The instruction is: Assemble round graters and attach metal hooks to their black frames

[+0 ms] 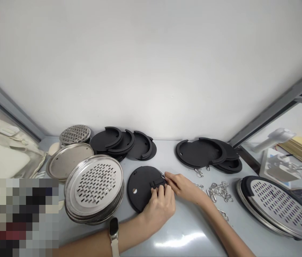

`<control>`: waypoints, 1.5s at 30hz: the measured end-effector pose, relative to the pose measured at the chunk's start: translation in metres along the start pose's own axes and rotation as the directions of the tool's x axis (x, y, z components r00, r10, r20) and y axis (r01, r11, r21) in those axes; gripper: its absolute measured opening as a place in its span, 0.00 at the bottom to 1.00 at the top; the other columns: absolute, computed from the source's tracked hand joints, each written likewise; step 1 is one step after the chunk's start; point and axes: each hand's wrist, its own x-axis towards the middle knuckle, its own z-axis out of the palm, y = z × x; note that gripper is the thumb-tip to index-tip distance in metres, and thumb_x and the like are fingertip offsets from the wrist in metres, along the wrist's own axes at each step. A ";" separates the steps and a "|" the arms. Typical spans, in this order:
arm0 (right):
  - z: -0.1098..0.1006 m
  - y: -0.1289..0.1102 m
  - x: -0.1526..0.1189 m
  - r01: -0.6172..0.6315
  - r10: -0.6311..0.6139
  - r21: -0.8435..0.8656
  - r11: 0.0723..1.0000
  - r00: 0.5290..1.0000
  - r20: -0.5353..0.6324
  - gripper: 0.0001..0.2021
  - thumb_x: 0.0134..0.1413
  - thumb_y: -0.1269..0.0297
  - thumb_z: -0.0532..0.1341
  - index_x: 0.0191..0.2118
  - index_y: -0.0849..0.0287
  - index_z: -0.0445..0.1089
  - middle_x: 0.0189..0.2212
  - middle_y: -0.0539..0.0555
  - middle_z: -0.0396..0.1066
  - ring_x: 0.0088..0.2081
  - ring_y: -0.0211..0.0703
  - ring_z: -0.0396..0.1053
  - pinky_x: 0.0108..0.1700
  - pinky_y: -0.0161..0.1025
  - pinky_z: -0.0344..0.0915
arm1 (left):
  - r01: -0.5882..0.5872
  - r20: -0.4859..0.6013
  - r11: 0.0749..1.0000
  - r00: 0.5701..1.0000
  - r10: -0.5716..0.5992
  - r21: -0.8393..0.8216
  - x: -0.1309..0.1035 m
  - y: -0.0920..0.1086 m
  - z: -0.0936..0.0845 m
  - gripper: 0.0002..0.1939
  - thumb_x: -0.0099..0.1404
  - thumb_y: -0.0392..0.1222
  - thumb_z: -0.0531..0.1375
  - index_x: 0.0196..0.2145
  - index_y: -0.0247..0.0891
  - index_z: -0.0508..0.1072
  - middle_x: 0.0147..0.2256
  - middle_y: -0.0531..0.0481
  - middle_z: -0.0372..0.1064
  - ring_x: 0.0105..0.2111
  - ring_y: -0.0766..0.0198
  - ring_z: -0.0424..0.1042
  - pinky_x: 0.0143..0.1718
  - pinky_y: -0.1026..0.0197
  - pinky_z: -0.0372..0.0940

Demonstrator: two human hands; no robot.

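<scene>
A round black plastic disc (140,178) with a small hole lies on the table in front of me. My left hand (160,205), wearing a watch at the wrist, curls its fingers over the disc's right side and grips it near a small raised bracket. At the disc's upper right edge, my right hand (180,184) pinches a bent metal wire clip (163,176) against it. My fingers partly cover the clip and the disc's right edge.
Left of the disc stands a stack of metal grater plates (97,184), with plain metal discs (69,162) behind. More black discs (140,144) lie along the wall. Loose wire clips (220,191) are scattered at right, near a stack of assembled graters (279,207).
</scene>
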 end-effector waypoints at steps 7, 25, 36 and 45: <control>-0.007 -0.007 0.001 -0.005 0.004 0.082 0.997 1.000 0.014 0.12 0.62 0.66 0.48 0.26 0.56 0.47 0.18 0.43 0.48 0.21 0.33 0.46 0.25 0.33 0.46 | 0.029 -0.014 0.999 0.999 -0.030 -0.032 -0.003 0.000 0.002 0.08 0.61 0.35 0.56 0.38 0.29 0.70 0.32 0.48 0.60 0.31 0.61 0.63 0.29 0.59 0.62; -0.007 -0.005 0.001 -0.054 0.053 0.053 0.997 0.998 0.029 0.13 0.62 0.64 0.47 0.25 0.57 0.48 0.18 0.43 0.49 0.21 0.33 0.47 0.25 0.33 0.46 | 0.001 0.039 0.996 0.999 0.002 -0.093 -0.002 -0.006 -0.007 0.06 0.62 0.34 0.53 0.36 0.31 0.67 0.31 0.48 0.58 0.30 0.61 0.63 0.30 0.58 0.61; -0.010 -0.009 0.000 -0.068 0.070 0.118 0.991 0.997 -0.012 0.10 0.59 0.64 0.50 0.27 0.56 0.52 0.19 0.43 0.50 0.22 0.34 0.47 0.25 0.33 0.48 | -0.021 0.092 0.992 0.995 0.032 -0.121 -0.004 -0.007 -0.008 0.06 0.63 0.35 0.53 0.37 0.31 0.66 0.33 0.47 0.60 0.33 0.60 0.63 0.31 0.58 0.60; -0.009 -0.005 0.000 -0.041 0.045 0.114 0.993 0.999 -0.029 0.10 0.61 0.63 0.48 0.27 0.55 0.51 0.18 0.42 0.50 0.21 0.34 0.47 0.25 0.34 0.49 | -0.022 0.108 0.993 0.993 0.035 -0.118 -0.005 -0.007 -0.008 0.07 0.65 0.35 0.52 0.39 0.31 0.66 0.34 0.45 0.61 0.33 0.59 0.63 0.32 0.57 0.60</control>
